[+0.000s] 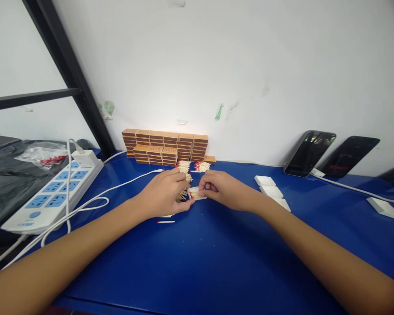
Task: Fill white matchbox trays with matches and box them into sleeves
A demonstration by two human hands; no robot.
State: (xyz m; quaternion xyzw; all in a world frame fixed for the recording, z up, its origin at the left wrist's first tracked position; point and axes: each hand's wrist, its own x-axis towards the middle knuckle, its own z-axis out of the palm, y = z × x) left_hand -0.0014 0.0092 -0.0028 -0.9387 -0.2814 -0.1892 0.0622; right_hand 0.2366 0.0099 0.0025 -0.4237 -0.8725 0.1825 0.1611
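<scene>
My left hand (166,192) grips a small white matchbox tray (202,198) by its left end, between thumb and fingers. Red-tipped matches (194,195) lie inside the tray. The fingers of my right hand (221,190) are pinched together at the tray's right end, touching the matches; whatever is between the fingertips is hidden. Behind the hands, loose matches (202,166) lie in piles, partly covered by my left hand. One single match (166,222) rests on the blue table nearer to me.
Stacked brown matchboxes (164,142) stand against the wall. Three small white boxes (271,191) lie at right, before two phones (310,153) leaning on the wall. A power strip (52,192) with white cables (95,206) occupies the left of the blue table (197,267).
</scene>
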